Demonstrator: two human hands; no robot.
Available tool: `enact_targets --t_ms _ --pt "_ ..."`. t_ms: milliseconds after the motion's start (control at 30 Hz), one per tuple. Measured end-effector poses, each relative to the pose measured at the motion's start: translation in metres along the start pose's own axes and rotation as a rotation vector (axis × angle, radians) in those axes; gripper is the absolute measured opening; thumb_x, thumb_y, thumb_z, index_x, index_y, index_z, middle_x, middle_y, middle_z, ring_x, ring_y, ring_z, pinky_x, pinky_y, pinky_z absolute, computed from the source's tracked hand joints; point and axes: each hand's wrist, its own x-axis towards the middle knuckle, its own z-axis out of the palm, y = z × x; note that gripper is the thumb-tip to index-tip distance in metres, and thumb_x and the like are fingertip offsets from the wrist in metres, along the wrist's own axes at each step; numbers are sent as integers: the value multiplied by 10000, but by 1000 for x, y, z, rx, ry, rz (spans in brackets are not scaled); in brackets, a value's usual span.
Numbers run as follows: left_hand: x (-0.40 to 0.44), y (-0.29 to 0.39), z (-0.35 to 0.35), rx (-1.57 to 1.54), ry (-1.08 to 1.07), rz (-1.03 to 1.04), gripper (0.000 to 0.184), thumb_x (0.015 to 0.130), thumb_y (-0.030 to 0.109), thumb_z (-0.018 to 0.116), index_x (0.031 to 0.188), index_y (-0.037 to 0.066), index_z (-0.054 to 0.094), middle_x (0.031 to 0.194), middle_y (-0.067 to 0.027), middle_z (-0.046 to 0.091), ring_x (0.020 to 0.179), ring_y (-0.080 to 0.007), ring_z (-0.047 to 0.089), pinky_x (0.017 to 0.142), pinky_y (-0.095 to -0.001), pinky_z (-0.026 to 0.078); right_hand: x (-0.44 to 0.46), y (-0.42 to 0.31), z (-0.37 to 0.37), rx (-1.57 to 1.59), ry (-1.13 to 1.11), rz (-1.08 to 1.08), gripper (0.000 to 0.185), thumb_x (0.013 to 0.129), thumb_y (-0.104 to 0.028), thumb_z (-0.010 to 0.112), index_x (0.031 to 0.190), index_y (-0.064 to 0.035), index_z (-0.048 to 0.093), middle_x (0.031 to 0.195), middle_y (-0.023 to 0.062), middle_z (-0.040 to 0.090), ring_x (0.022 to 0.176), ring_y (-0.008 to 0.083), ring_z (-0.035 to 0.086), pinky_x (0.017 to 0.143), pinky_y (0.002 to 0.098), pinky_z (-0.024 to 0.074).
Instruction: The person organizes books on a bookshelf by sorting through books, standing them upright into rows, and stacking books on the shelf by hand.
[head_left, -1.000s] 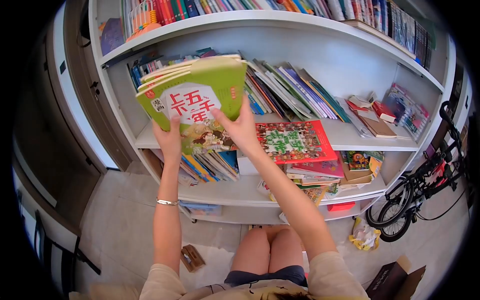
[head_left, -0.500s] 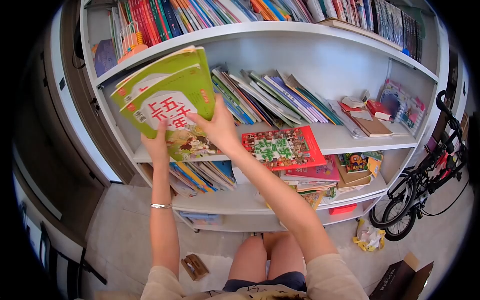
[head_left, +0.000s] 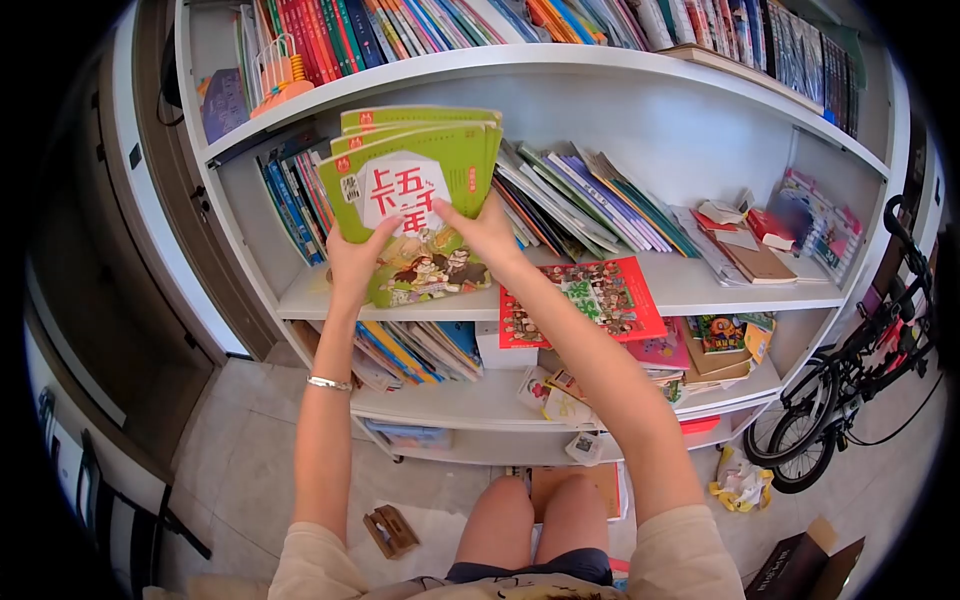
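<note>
Several green books (head_left: 410, 200) with red characters on the front cover are gripped in a fanned stack before the middle shelf. My left hand (head_left: 358, 258) clasps their lower left side, thumb on the cover. On the right side my right hand (head_left: 485, 232) holds the same stack, its thumb also on the front. A red illustrated book (head_left: 625, 295) lies flat over the middle shelf's front edge, partly behind my right forearm. Slanted books (head_left: 590, 200) lean on that shelf behind and right of the stack.
The white bookshelf (head_left: 760, 294) holds rows of books above and piles of books below. A folded black bicycle (head_left: 850, 390) stands at the right. On the floor are a yellow-white bag (head_left: 741, 482), a dark open box (head_left: 800, 565) and a small brown wooden item (head_left: 391, 531).
Since half a second ago, both hands have carried the green books to the right and turned them more upright. The stack's top edges are fanned apart. The view has shifted slightly.
</note>
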Motion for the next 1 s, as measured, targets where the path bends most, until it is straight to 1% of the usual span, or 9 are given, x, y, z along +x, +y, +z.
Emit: enact_targets --t_ms 133,300,533,633,700,800,900,967,1000 --pt "0 16 16 -125 147 -39 355 737 132 752 1015 -15 587 937 -71 649 794 -117 603 708 -247 476 5 -32 -12 -75 44 -44 673 722 -422 727 1095 69 458 988 215 607 922 299 607 800 360 465" --pt "-8 -25 16 -58 98 -51 382 746 135 742 1052 -11 565 961 -73 637 821 -123 600 715 -246 472 8 1 -15 122 -65 90 658 711 -390 744 1091 63 456 1015 195 602 942 259 603 811 336 467" --pt "-11 -36 15 -139 34 -74 434 727 154 761 1068 -4 544 945 -63 624 820 -118 596 701 -243 473 6 25 -14 36 -76 82 729 664 -385 780 1107 70 422 1045 201 592 962 259 597 809 321 470" --pt "-12 -43 11 -15 120 -92 418 732 132 754 1069 2 544 941 -61 623 791 -121 601 672 -243 480 5 20 -11 5 -79 0 710 660 -414 773 1082 45 434 1018 198 604 936 269 611 795 329 476" --pt "-16 -26 6 -134 186 -104 402 736 120 750 1064 3 547 945 -63 624 780 -124 605 658 -247 486 3 -7 -10 -101 -74 -52 684 672 -448 750 1069 17 444 972 197 617 908 306 621 783 361 479" --pt "-27 7 -6 -336 256 -87 348 783 106 705 1074 5 543 954 -61 624 798 -141 616 666 -262 505 -6 -73 -11 -154 -229 -6 714 721 -361 746 1226 19 415 1128 197 552 982 272 577 834 338 456" --pt "-44 35 -22 -447 324 -170 333 824 112 662 1112 8 530 981 -61 620 829 -154 620 681 -273 516 -24 -104 -10 -343 -183 -223 755 755 -334 701 1316 18 339 1225 233 478 1065 326 527 901 373 424" --pt "-59 53 -21 -494 384 -284 330 847 119 636 1138 11 522 1001 -61 618 847 -162 621 694 -281 519 -55 -126 -22 -633 -16 -551 743 790 -306 635 1379 -20 284 1322 243 393 1187 348 436 981 454 355" --pt "-66 42 -24 -550 390 -297 342 865 124 616 1168 12 507 1066 -68 599 904 -165 610 734 -290 517 -75 -138 -30 -948 17 -694 738 788 -286 629 1388 -41 276 1345 239 368 1228 351 392 998 494 322"
